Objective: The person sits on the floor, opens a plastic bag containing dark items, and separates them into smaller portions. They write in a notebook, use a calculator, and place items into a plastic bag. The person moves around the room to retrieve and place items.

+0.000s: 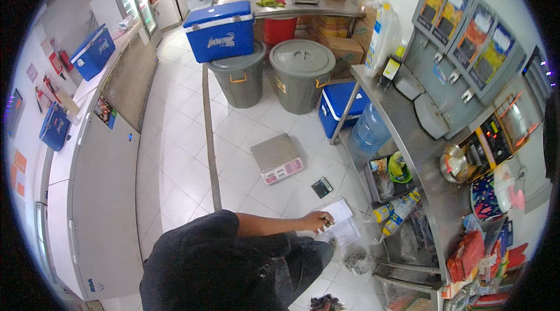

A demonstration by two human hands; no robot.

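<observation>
My left arm reaches across to the right from a black sleeve. At its end my left hand point(318, 222), fingers closed, pinches a small slim thing that looks like a pen. The hand rests over an open notebook point(340, 216) with white pages on the tiled floor. Just beyond the notebook lies a dark calculator point(321, 187). Farther off, a weighing scale point(276, 155) with a grey platform and a pink-and-white keypad stands on the floor. My right hand does not show. A clear plastic bag point(358, 262) sits near the notebook's near side.
At the right runs a steel table point(402, 130) with a lower shelf holding a water bottle point(371, 129) and a dark crate point(379, 185). Ahead stand two grey lidded bins point(302, 72), one bearing a blue cooler point(220, 34). A white chest freezer point(105, 188) lines the left.
</observation>
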